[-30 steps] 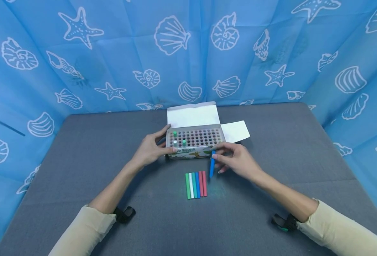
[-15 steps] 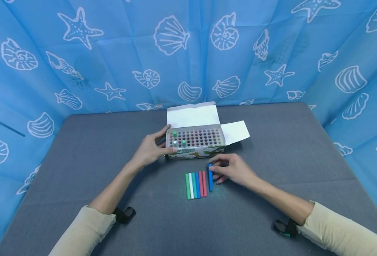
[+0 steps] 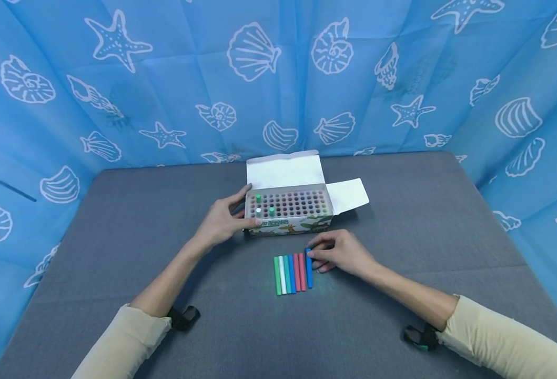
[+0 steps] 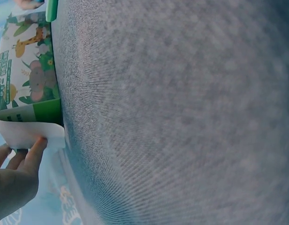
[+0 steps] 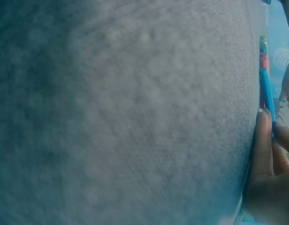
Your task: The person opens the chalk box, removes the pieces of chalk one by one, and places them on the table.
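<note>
My left hand [image 3: 219,221] holds the left end of an open cardboard chalk box [image 3: 302,225], with the thumb at its front corner and fingers round the side. In the left wrist view, fingertips touch the white end flap [image 4: 27,133]. Between thumb and fingers, my right hand [image 3: 344,255] pinches the upper end of a blue chalk stick [image 3: 309,275]. This chalk slants at the right end of a row of chalk sticks: green, white, teal, blue and two red ones [image 3: 302,276]. The right wrist view shows the pinched blue chalk [image 5: 266,89] low over the cloth.
Inside the box, a holed insert [image 3: 302,202] holds two green chalks [image 3: 272,211] and a white one [image 3: 259,211]. The lid [image 3: 285,171] leans back, and a side flap [image 3: 347,195] sticks out right. Grey cloth [image 3: 401,210] covers the table; a blue shell-print curtain [image 3: 283,79] hangs behind.
My right hand has brought the blue chalk from the box's front right corner down toward me and left, beside the red chalks. The left hand stays on the box.
</note>
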### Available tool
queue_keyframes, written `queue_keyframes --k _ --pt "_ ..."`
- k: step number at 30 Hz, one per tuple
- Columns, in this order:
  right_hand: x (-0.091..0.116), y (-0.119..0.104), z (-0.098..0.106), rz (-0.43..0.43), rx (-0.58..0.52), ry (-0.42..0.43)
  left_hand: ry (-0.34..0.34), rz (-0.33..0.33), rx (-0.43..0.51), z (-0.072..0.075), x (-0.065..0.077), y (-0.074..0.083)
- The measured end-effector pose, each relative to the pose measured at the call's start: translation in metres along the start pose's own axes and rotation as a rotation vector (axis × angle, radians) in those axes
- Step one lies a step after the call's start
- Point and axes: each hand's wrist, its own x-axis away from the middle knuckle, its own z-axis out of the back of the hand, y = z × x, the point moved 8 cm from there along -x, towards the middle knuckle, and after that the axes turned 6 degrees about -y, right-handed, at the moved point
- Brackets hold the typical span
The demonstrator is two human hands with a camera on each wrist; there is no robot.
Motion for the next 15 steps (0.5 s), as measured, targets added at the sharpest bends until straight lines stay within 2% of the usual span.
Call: queue_keyframes --k 15 --pt "-0.0015 0.0024 0.0023 -0.032 0.056 0.041 0.004 0.010 -0.020 0.0004 -0.0008 -0.0006"
